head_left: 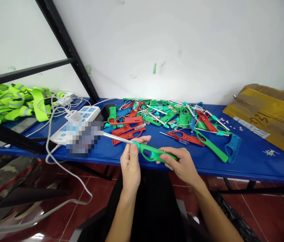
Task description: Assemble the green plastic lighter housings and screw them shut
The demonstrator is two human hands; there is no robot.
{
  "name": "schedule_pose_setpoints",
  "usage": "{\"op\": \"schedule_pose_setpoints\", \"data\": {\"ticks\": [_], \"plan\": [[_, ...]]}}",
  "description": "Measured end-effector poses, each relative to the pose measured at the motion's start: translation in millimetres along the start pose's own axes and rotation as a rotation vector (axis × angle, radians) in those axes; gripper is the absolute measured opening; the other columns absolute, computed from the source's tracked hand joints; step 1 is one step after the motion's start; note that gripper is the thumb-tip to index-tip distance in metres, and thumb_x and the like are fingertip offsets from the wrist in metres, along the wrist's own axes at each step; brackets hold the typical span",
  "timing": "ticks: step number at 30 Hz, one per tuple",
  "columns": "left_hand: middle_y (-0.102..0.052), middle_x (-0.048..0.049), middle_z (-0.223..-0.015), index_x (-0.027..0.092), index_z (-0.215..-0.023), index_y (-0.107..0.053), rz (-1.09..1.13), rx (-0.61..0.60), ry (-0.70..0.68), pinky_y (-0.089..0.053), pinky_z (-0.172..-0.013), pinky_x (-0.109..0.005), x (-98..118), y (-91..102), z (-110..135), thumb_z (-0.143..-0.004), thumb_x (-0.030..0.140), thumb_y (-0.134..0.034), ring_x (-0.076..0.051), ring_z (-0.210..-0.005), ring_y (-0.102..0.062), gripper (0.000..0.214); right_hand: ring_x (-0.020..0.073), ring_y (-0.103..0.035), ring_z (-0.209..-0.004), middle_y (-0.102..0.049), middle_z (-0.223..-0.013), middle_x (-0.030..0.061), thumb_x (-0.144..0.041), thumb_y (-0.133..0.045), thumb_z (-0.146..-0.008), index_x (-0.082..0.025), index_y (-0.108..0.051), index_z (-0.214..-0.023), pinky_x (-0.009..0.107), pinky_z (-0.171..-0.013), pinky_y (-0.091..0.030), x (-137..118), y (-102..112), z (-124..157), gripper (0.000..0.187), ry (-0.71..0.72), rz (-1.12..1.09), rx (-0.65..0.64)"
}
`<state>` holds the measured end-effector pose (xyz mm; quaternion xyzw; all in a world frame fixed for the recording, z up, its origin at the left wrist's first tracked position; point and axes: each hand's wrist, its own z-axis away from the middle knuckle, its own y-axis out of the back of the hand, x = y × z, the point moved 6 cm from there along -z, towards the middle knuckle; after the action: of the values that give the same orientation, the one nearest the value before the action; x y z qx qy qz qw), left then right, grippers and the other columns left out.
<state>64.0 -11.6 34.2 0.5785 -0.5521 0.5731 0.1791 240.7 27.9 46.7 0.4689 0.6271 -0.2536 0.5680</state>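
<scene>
Above the table's front edge I hold a green long-necked gas lighter (150, 150) whose metal tube points left. My left hand (131, 161) is closed round its front end, where the tube meets the green body. My right hand (179, 162) grips the rear of the handle. Just behind lie red lighter shell halves (128, 129) and another red half with a screwdriver-like thin rod (187, 137) beside it. To the right rest a green lighter handle (213, 147) and a blue shell half (233, 147).
A pile of lighter parts (167, 112) lies along the wall on the blue table (252, 168). White power strips (83, 116) with cables, a dark phone (105, 112) and yellow-green reflective straps (18, 102) are at left. A taped cardboard box (270, 114) stands at right.
</scene>
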Motion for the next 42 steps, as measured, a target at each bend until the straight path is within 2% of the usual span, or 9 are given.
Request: {"op": "schedule_pose_setpoints", "data": {"ticks": [10, 17, 21, 25, 27, 31, 34, 38, 42], "plan": [[-0.085, -0.01, -0.115, 0.022, -0.11, -0.072, -0.017, -0.184, 0.029, -0.06, -0.104, -0.04, -3.4, -30.0, -16.2, -0.109, 0.061, -0.065, -0.026, -0.11, -0.079, 0.041, 0.011, -0.044, -0.045, -0.072, -0.066, 0.0037, -0.069, -0.074, -0.096, -0.017, -0.086, -0.105, 0.026, -0.042, -0.037, 8.3, 12.3, 3.5, 0.054, -0.061, -0.127, 0.178], [-0.071, -0.0011, -0.086, 0.02, -0.109, -0.071, -0.115, -0.241, 0.121, -0.056, -0.067, -0.026, -29.4, -67.7, -19.8, -0.104, 0.071, -0.066, -0.015, -0.071, -0.066, 0.052, 0.0111, -0.046, -0.047, -0.076, -0.08, 0.006, -0.064, -0.068, -0.103, -0.018, -0.083, -0.107, 0.028, -0.044, -0.038, 7.4, 22.5, 1.4, 0.049, -0.019, -0.106, 0.334], [-0.078, -0.0082, -0.118, 0.021, -0.121, -0.071, 0.005, -0.236, 0.161, -0.059, -0.093, -0.032, -38.2, -69.4, -8.8, -0.107, 0.066, -0.065, -0.021, -0.103, -0.075, 0.047, 0.0159, -0.061, -0.055, -0.076, -0.076, 0.003, -0.054, -0.065, -0.109, -0.019, -0.083, -0.115, 0.031, -0.058, -0.053, 3.8, 18.7, 2.1, 0.04, 0.095, 0.138, 0.365], [-0.07, -0.0107, -0.154, 0.027, -0.139, -0.063, 0.061, -0.228, 0.104, -0.055, -0.113, -0.039, -25.8, -60.0, -20.8, -0.108, 0.06, -0.067, -0.024, -0.129, -0.073, 0.046, 0.0262, -0.08, -0.105, -0.084, -0.117, 0.0106, -0.038, -0.067, -0.109, -0.021, -0.078, -0.131, 0.04, -0.097, -0.063, -1.2, 13.9, 4.8, 0.029, 0.269, 0.386, 0.488], [-0.072, -0.0121, -0.152, 0.025, -0.143, -0.063, 0.028, -0.235, 0.086, -0.056, -0.113, -0.04, -20.1, -49.5, -34.3, -0.108, 0.06, -0.066, -0.024, -0.125, -0.076, 0.049, 0.0275, -0.078, -0.118, -0.082, -0.126, 0.0118, -0.032, -0.067, -0.11, -0.021, -0.076, -0.134, 0.041, -0.105, -0.062, -1.0, 8.2, 3.0, 0.028, 0.321, 0.452, 0.449], [-0.087, -0.013, -0.11, 0.015, -0.122, -0.074, 0.024, -0.184, 0.143, -0.058, -0.107, -0.042, -20.5, -18.6, -50.9, -0.102, 0.062, -0.073, -0.027, -0.108, -0.081, 0.05, 0.0273, -0.077, -0.119, -0.08, -0.13, 0.0109, -0.032, -0.064, -0.112, -0.027, -0.072, -0.141, 0.042, -0.104, -0.062, 2.9, -3.4, -0.4, 0.031, 0.361, 0.5, 0.281], [-0.087, -0.0125, -0.109, 0.017, -0.116, -0.076, 0.032, -0.152, 0.116, -0.059, -0.107, -0.045, -19.7, -4.4, -45.1, -0.101, 0.062, -0.075, -0.03, -0.11, -0.081, 0.047, 0.0305, -0.075, -0.118, -0.08, -0.13, 0.0108, -0.037, -0.066, -0.11, -0.029, -0.072, -0.142, 0.047, -0.106, -0.061, 8.1, -5.6, -1.2, 0.033, 0.302, 0.438, 0.251], [-0.078, -0.0129, -0.144, 0.022, -0.138, -0.074, -0.139, -0.429, -0.007, -0.05, -0.123, -0.046, -11.2, -19.3, -27.7, -0.109, 0.059, -0.066, -0.031, -0.139, -0.07, 0.047, 0.0346, -0.072, -0.116, -0.081, -0.121, 0.0112, -0.045, -0.076, -0.101, -0.028, -0.08, -0.125, 0.053, -0.111, -0.054, 13.0, 2.6, -1.9, 0.03, 0.159, 0.163, 0.368], [-0.05, -0.0096, -0.177, 0.033, -0.167, -0.051, -0.32, -0.655, -0.037, -0.039, -0.133, -0.047, -13.7, -35.1, -21.5, -0.109, 0.056, -0.068, -0.031, -0.16, -0.051, 0.065, 0.0248, -0.068, -0.087, -0.075, -0.091, 0.0052, -0.059, -0.074, -0.1, -0.025, -0.077, -0.101, 0.039, -0.087, -0.057, 14.3, 15.4, -5.1, 0.034, 0.057, -0.103, 0.422]]}}
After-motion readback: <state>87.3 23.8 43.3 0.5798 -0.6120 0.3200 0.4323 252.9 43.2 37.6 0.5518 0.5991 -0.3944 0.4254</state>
